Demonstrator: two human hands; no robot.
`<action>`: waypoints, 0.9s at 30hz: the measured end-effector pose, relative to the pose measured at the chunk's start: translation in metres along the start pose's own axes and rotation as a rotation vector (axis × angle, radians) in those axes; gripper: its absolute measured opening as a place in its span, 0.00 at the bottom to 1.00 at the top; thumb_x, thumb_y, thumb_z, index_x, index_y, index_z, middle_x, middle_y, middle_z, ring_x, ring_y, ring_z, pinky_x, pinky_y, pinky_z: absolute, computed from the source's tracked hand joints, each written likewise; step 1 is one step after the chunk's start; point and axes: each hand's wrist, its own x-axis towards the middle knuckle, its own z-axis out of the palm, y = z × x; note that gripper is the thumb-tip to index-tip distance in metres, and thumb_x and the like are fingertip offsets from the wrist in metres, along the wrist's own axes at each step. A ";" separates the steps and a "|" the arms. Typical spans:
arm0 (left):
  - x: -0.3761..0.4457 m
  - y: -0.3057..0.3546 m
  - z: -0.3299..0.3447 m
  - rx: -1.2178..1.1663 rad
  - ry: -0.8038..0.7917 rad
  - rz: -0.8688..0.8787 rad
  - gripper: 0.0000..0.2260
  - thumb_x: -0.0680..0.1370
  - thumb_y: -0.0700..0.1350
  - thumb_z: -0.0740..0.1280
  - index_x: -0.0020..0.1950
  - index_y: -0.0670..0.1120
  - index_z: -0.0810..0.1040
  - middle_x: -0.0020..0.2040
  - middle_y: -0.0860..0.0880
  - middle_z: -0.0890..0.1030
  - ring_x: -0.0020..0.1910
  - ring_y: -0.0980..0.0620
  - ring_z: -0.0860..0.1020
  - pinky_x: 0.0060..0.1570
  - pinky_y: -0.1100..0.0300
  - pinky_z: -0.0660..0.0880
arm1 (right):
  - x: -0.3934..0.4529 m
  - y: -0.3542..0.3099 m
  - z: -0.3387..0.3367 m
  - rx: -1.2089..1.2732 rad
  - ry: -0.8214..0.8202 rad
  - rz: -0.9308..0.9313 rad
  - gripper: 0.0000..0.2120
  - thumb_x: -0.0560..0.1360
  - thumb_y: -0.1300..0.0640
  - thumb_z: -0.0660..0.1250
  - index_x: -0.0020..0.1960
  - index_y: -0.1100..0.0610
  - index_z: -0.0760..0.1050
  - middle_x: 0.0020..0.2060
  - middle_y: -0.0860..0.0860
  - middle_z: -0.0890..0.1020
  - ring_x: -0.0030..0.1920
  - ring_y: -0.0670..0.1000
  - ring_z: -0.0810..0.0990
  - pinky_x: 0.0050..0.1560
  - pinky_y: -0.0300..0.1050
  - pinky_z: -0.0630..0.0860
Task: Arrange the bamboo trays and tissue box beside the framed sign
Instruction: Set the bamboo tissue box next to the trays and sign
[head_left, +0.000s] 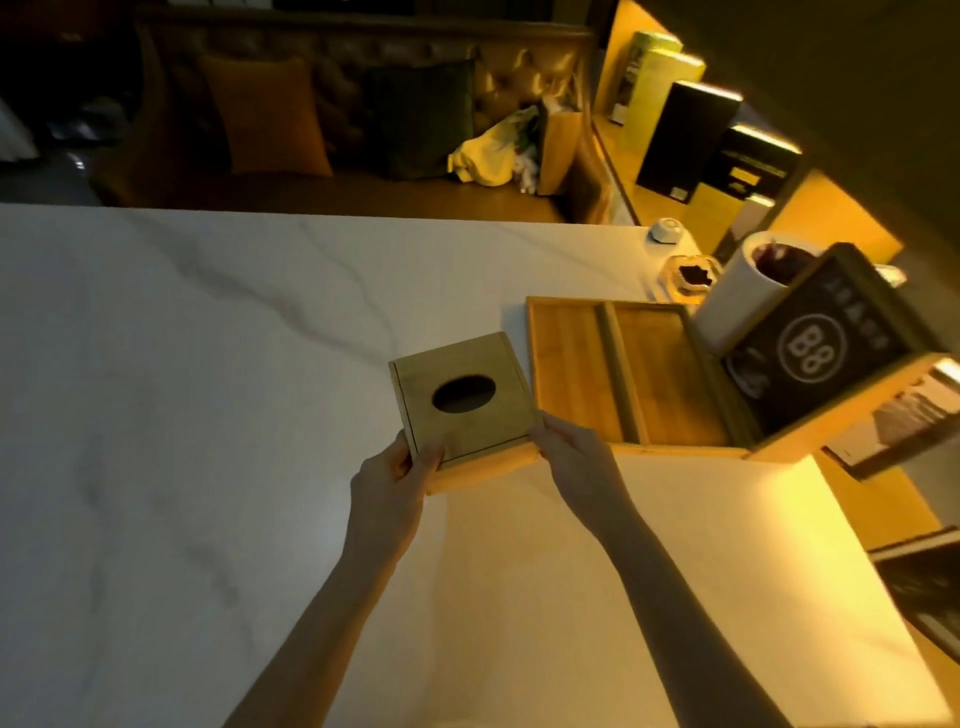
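A bamboo tissue box (462, 397) with an oval hole in its top sits on the white marble table (182, 389). My left hand (392, 480) grips its near left corner and my right hand (569, 457) grips its near right corner. Right of the box, touching or nearly touching it, lies a bamboo tray (571, 364) split by a divider, with a second section (660, 374) beside it. The framed sign (821, 343), black with "88" in a circle, stands at the trays' right end.
A white cup (737, 296) with a dark inside stands behind the sign, with a glass ashtray (688, 275) and a small white round object (666, 229) further back. Dark menus (919, 582) lie at the right edge. A sofa with cushions (270, 114) is beyond the table.
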 end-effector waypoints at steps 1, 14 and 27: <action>-0.001 0.003 0.008 -0.001 -0.023 0.010 0.10 0.77 0.47 0.61 0.48 0.42 0.78 0.29 0.52 0.75 0.28 0.55 0.71 0.23 0.73 0.67 | -0.003 0.004 -0.007 0.018 0.031 0.022 0.12 0.78 0.55 0.58 0.58 0.51 0.76 0.50 0.64 0.81 0.52 0.65 0.76 0.56 0.62 0.73; -0.013 0.030 0.128 0.095 -0.364 0.163 0.17 0.76 0.48 0.62 0.27 0.49 0.66 0.23 0.51 0.69 0.22 0.55 0.68 0.22 0.68 0.62 | -0.045 0.064 -0.108 0.070 0.376 0.206 0.15 0.78 0.54 0.56 0.55 0.60 0.78 0.45 0.66 0.79 0.46 0.62 0.76 0.46 0.57 0.74; -0.051 0.044 0.215 0.068 -0.629 0.136 0.16 0.75 0.42 0.63 0.28 0.52 0.65 0.24 0.55 0.67 0.21 0.65 0.71 0.19 0.74 0.64 | -0.068 0.130 -0.182 0.196 0.461 0.336 0.12 0.77 0.56 0.59 0.54 0.60 0.77 0.44 0.42 0.78 0.46 0.45 0.76 0.51 0.43 0.70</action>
